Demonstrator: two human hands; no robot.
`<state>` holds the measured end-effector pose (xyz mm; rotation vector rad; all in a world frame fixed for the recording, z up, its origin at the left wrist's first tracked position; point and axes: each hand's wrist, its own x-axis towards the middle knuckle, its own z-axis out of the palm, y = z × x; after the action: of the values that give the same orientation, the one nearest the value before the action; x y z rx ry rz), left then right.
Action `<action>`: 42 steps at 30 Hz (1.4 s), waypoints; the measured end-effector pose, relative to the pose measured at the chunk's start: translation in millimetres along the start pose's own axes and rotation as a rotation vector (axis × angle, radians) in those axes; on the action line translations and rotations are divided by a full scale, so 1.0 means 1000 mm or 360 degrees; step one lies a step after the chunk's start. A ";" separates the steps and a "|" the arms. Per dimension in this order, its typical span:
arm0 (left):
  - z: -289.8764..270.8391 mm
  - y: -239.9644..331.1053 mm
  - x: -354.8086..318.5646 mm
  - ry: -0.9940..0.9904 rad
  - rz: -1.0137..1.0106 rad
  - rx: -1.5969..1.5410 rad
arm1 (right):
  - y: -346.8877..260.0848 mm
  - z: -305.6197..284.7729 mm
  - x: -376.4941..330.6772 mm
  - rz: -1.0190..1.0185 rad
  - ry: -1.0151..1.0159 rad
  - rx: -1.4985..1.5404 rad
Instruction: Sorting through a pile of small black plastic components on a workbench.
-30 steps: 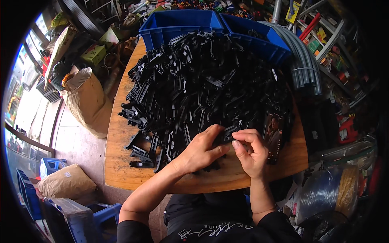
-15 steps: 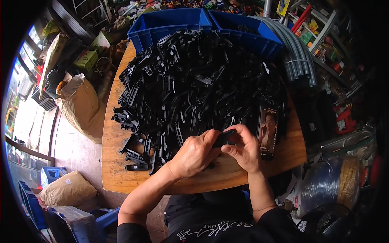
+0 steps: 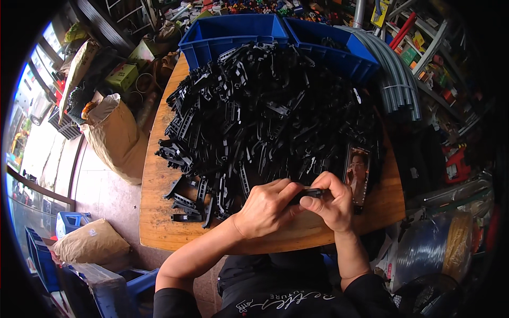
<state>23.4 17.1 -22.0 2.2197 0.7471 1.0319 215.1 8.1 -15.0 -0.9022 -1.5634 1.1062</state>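
My left hand (image 3: pixel 266 208) and my right hand (image 3: pixel 331 203) meet above the near part of a wooden table. Between them they grip a small black plastic part (image 3: pixel 308 195). The left fingers are closed round its left end and hide much of it. My right thumb and forefinger pinch the other end. Just beyond my hands spreads a large heap of black plastic parts (image 3: pixel 254 116), many long and narrow, some with ladder-like slots. A few such parts (image 3: pixel 185 208) lie loose at the heap's near left edge.
The wooden table (image 3: pixel 159 233) has a curved near edge. A phone (image 3: pixel 359 177) with a lit screen lies right of my hands. At the far side stand two blue bins (image 3: pixel 233 32). Grey hoses (image 3: pixel 395 79) hang right; a brown paper sack (image 3: pixel 114 138) stands left.
Both hands have shifted slightly right relative to the heap, still holding the black part. The part now lies flatter between my fingers. The whole view has moved a little.
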 end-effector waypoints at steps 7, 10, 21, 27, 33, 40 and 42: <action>-0.021 -0.009 0.009 0.0499 -0.0387 0.0998 | -0.042 -0.092 0.178 -0.0465 0.0748 -0.0673; -0.003 -0.024 0.020 0.0434 -0.0327 0.1163 | -0.053 -0.171 0.284 -0.0524 0.0821 -0.0998; -0.042 -0.012 0.016 0.0738 -0.0948 -0.0809 | -0.028 -0.061 0.060 -0.0346 -0.0197 -0.1739; -0.037 -0.016 0.013 0.0400 -0.0957 -0.0934 | 0.003 -0.026 0.012 -0.0125 0.0084 -0.1939; -0.034 -0.014 0.013 0.0342 -0.1019 -0.1395 | 0.004 -0.025 0.012 -0.0311 0.0274 -0.1395; -0.017 -0.010 0.012 0.0202 -0.1088 -0.1379 | -0.020 0.000 0.020 -0.0485 -0.0025 -0.0587; -0.019 -0.003 0.015 0.0080 -0.1175 -0.1312 | -0.016 0.002 0.019 -0.0435 -0.0015 -0.0581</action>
<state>15.4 34.7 -6.4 1.0856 0.8579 0.7962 208.2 20.7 5.2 -0.8855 -1.8682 0.6436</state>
